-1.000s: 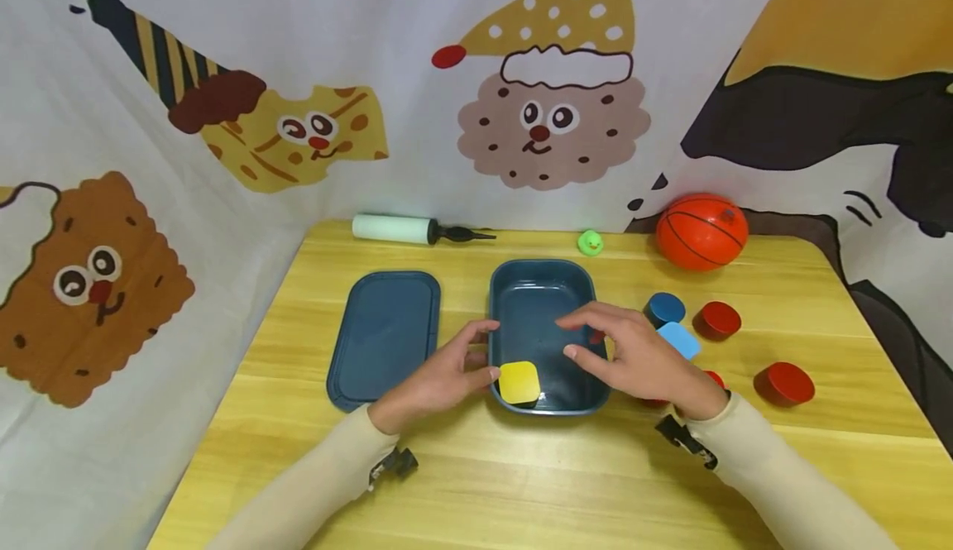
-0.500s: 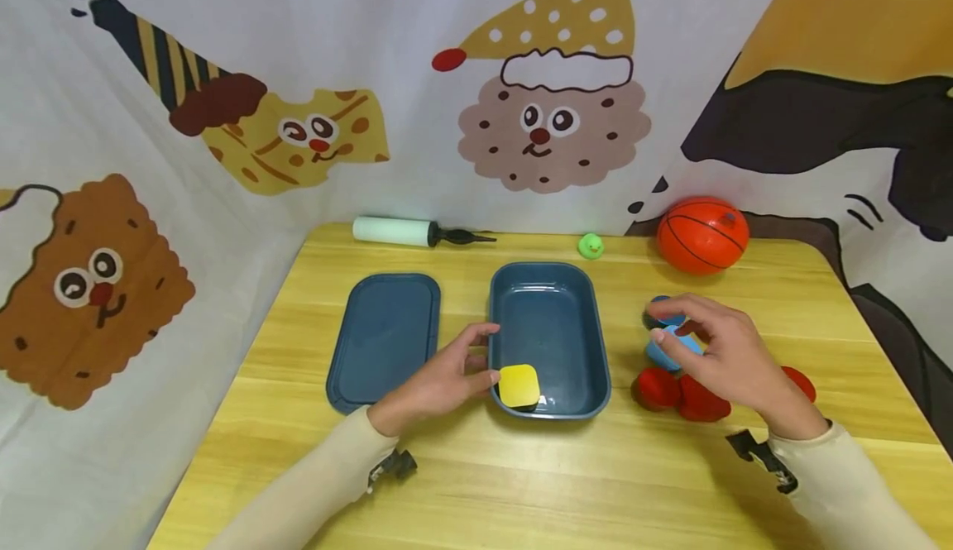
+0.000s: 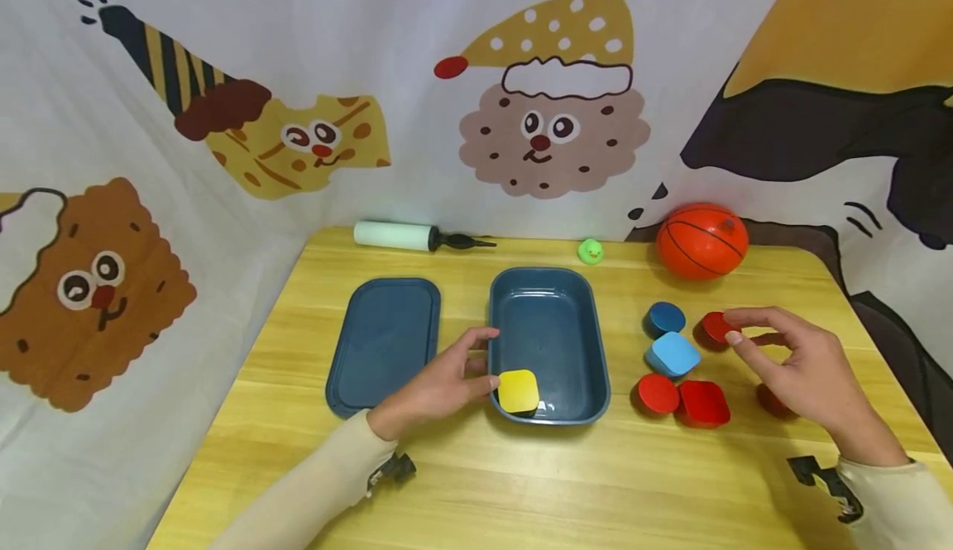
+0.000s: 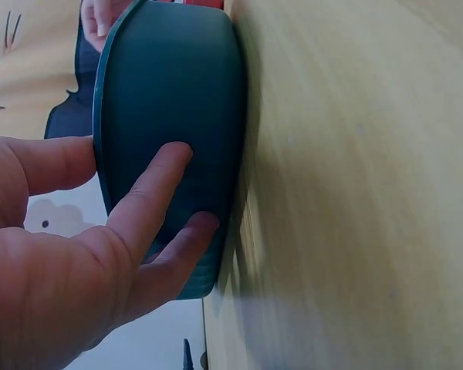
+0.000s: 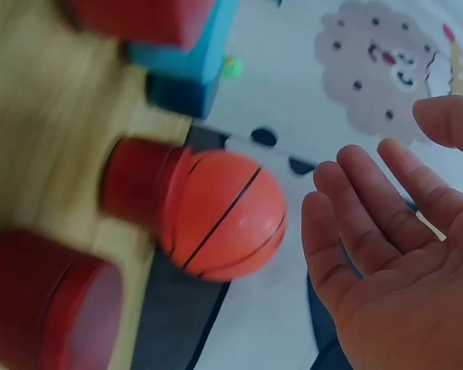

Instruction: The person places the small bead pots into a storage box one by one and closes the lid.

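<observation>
A dark blue rectangular box (image 3: 548, 343) stands mid-table, with a yellow rounded-square block (image 3: 518, 391) in its near left corner. My left hand (image 3: 439, 380) touches the box's left side; in the left wrist view its fingers (image 4: 158, 185) rest nearly straight against the outer wall and one digit meets the rim. Fingers apart, my right hand (image 3: 811, 368) hovers beside a red round block (image 3: 715, 331), holding nothing. It partly covers another red round block (image 3: 774, 401). Left of it are a dark blue round block (image 3: 665, 319), a light blue block (image 3: 673, 355) and two red blocks (image 3: 703, 404).
A dark blue lid (image 3: 385, 343) lies left of the box. Along the back are a pale green hand pump (image 3: 395, 236), a small green duck (image 3: 591, 251) and an orange-red toy basketball (image 3: 702, 241). A printed cloth hangs behind the table.
My right hand has moved from over the box to the right, past the blue blocks, to the red round block. My left hand stays at the box's left side.
</observation>
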Available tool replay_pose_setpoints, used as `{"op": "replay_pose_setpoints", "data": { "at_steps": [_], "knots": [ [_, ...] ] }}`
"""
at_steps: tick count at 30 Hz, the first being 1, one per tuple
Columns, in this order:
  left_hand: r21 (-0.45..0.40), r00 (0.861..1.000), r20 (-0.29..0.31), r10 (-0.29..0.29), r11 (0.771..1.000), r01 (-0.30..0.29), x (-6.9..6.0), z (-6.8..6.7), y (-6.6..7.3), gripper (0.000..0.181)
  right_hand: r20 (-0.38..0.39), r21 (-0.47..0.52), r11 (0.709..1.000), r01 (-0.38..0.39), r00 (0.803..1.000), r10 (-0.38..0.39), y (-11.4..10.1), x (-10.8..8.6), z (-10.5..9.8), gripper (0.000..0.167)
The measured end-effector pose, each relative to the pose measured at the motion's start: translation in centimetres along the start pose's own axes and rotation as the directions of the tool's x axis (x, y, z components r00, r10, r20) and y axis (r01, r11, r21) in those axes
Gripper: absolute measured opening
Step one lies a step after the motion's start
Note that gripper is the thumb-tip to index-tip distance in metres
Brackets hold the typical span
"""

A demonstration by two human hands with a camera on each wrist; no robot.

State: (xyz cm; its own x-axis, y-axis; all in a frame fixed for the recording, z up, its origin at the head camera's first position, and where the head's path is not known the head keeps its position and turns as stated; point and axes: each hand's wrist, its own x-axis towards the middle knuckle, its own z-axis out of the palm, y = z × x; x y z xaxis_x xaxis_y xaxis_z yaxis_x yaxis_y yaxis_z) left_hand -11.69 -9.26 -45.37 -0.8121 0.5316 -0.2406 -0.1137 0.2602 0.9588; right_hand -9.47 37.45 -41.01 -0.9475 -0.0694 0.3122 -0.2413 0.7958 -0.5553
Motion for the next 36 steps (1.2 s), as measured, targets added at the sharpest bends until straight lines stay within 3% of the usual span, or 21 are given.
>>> {"op": "replay_pose_setpoints", "data": {
  "at_steps": [9,15,23,31,36],
  "knots": [
    [-0.011,1.0,0.005,0.004,1.0,-0.004,0.0,0.1,-0.1,0.071,-0.001,-0.063,0.985,-0.161,0.987,0.161,3.8,-1.8,-0.7,0.039],
    [-0.007,1.0,0.013,0.009,1.0,-0.009,0.0,0.1,-0.2,0.071,0.069,-0.11,0.953,-0.281,0.955,0.289,5.4,-3.2,-0.7,0.05],
    [-0.016,1.0,0.015,0.013,1.0,-0.013,0.0,0.1,-0.1,0.071,0.157,-0.108,0.948,-0.299,0.937,0.313,7.5,-4.6,-0.6,0.058],
    [-0.005,1.0,0.016,0.007,1.0,-0.007,0.0,0.0,-0.2,0.07,0.278,-0.106,0.94,-0.324,0.898,0.341,8.7,-5.9,-0.5,0.07],
    [0.018,1.0,0.008,0.009,1.0,-0.009,0.0,-0.2,-0.2,0.07,0.276,-0.1,0.951,-0.294,0.91,0.311,9.3,-6.8,-0.3,0.072]
  ]
}}
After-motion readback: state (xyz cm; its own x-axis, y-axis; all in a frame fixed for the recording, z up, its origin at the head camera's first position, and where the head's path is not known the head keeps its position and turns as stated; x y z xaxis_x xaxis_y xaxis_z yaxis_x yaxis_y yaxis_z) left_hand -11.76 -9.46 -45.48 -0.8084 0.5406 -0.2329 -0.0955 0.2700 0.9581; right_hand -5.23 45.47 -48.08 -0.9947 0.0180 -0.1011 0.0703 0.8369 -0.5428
